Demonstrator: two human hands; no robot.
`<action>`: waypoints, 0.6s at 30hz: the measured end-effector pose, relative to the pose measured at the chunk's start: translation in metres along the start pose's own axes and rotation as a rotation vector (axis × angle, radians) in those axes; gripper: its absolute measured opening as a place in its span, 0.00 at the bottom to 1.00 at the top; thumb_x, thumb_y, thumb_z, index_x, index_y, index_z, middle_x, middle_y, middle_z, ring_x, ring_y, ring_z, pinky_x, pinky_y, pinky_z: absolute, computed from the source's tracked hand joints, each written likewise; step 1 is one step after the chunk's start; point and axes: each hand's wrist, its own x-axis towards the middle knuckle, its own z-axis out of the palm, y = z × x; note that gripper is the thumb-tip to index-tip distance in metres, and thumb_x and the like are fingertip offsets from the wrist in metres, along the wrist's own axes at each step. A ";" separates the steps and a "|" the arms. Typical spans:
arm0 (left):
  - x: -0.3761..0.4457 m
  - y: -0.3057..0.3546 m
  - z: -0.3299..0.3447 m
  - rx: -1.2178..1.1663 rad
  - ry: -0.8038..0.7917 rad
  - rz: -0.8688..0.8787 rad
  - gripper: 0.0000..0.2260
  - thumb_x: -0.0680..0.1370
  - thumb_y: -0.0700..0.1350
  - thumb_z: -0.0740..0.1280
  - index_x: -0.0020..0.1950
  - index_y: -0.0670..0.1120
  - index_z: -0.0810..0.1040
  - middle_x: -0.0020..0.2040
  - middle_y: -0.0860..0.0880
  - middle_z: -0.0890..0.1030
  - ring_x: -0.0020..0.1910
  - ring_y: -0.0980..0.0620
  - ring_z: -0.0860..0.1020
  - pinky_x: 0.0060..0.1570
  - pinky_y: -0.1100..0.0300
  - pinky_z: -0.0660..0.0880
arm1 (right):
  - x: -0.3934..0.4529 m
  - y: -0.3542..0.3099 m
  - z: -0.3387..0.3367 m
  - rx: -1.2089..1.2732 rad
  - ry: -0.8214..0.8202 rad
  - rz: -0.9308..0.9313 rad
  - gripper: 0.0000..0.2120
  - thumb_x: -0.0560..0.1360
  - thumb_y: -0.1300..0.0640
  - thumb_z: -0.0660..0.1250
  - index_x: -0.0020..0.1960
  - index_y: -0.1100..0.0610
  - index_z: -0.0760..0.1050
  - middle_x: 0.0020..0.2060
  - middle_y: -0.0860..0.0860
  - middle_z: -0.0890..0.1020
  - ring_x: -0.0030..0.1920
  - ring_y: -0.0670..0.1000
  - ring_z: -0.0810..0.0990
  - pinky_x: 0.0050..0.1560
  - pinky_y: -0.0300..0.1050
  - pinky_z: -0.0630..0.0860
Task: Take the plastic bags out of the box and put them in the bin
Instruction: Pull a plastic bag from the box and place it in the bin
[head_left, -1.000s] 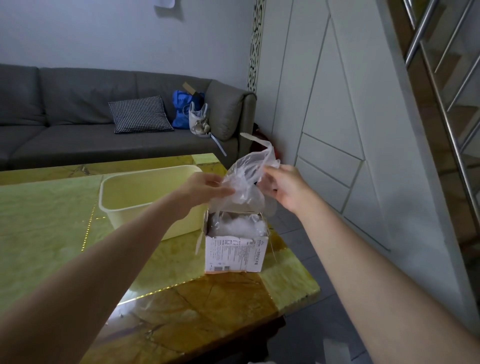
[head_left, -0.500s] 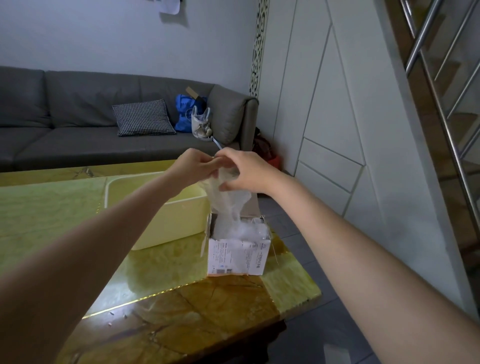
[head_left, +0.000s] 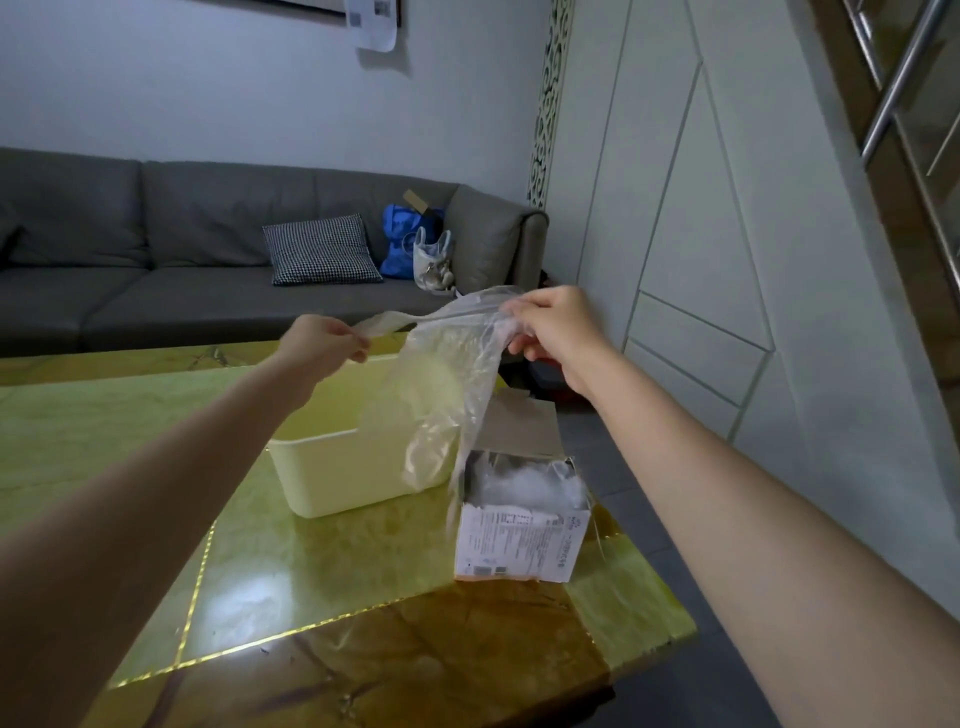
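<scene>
The plastic bag (head_left: 441, 384) is stretched between the two hands, above the bin (head_left: 332, 467) and the box (head_left: 522, 540); its upper edge runs almost level from left to right, slightly higher at the right, and the rest of the film hangs down from this edge, so the long axis of the hanging part is close to vertical, with the lower end pointing toward the gap between bin and box. The bag is thin, clear and much wrinkled; the pale yellow of the bin shows through it; its lowest part is just beside the open top of the box, and I cannot tell if it touches.

The left hand (head_left: 324, 345) pinches a narrow drawn-out corner of the bag between thumb and curled fingers; the right hand (head_left: 553, 330) grips the gathered right end, fingers curled around the film.

The bin is a pale yellow rectangular tub, open upward, standing on the green and brown glossy table (head_left: 260, 597); the box stands just to the right of it, near the table's right edge, with its flap (head_left: 519, 426) raised at the back and more white crumpled plastic (head_left: 524, 483) visible inside; its front face carries a printed label (head_left: 519, 543).
</scene>
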 end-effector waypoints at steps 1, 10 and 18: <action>0.006 -0.005 -0.004 0.001 0.032 -0.007 0.12 0.77 0.42 0.64 0.58 0.38 0.78 0.45 0.44 0.76 0.34 0.53 0.67 0.30 0.62 0.63 | 0.004 0.002 0.006 0.004 0.007 0.029 0.09 0.77 0.68 0.59 0.50 0.65 0.78 0.28 0.54 0.78 0.20 0.44 0.74 0.21 0.34 0.68; 0.021 -0.031 -0.007 -0.596 -0.590 -0.091 0.41 0.48 0.57 0.82 0.58 0.44 0.76 0.46 0.48 0.80 0.34 0.57 0.81 0.30 0.67 0.77 | 0.022 -0.010 0.073 0.399 -0.332 0.045 0.08 0.78 0.66 0.61 0.48 0.58 0.77 0.33 0.51 0.79 0.27 0.45 0.78 0.24 0.35 0.72; 0.079 -0.040 -0.021 0.007 -0.036 -0.014 0.09 0.74 0.43 0.70 0.50 0.40 0.75 0.40 0.42 0.79 0.28 0.53 0.80 0.28 0.61 0.79 | 0.063 0.021 0.083 0.087 -0.296 0.221 0.16 0.76 0.75 0.57 0.63 0.70 0.69 0.37 0.60 0.75 0.21 0.47 0.75 0.22 0.36 0.72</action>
